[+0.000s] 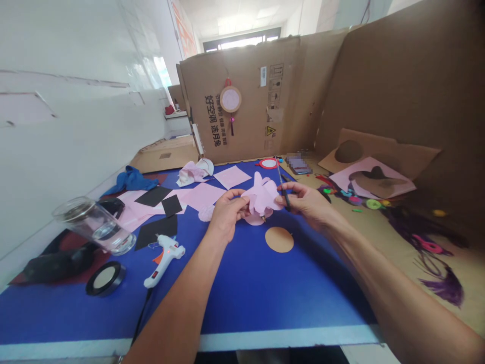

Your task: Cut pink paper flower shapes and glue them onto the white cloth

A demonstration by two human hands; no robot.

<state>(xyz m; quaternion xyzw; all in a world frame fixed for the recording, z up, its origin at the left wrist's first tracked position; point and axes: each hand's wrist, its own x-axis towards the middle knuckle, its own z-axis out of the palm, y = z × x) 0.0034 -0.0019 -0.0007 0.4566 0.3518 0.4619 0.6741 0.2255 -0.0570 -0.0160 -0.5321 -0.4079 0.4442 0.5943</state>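
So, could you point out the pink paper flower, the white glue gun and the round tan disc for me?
Pink paper flower (261,197): head view, middle of its petals.
White glue gun (165,257): head view, upper part of its handle.
Round tan disc (279,239): head view, centre of its flat face.

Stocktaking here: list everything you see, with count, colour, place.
Paper cutouts: several, pink, centre
Tool: one, black handle, centre
Disc: one, tan, below cutouts
Glue gun: one, white, left
Small sheets: three, black, left
Larger sheets: several, pink, back
Glass: one, clear, left
Roll: one, black, left
Cloth: one, blue, back left
Cardboard: several pieces, brown, back, right
Ornament: one, tan, on cardboard
Trinkets: many, mixed, right
Tabletop: one, blue, beneath
Left hand, right hand: two, bare, at cutouts
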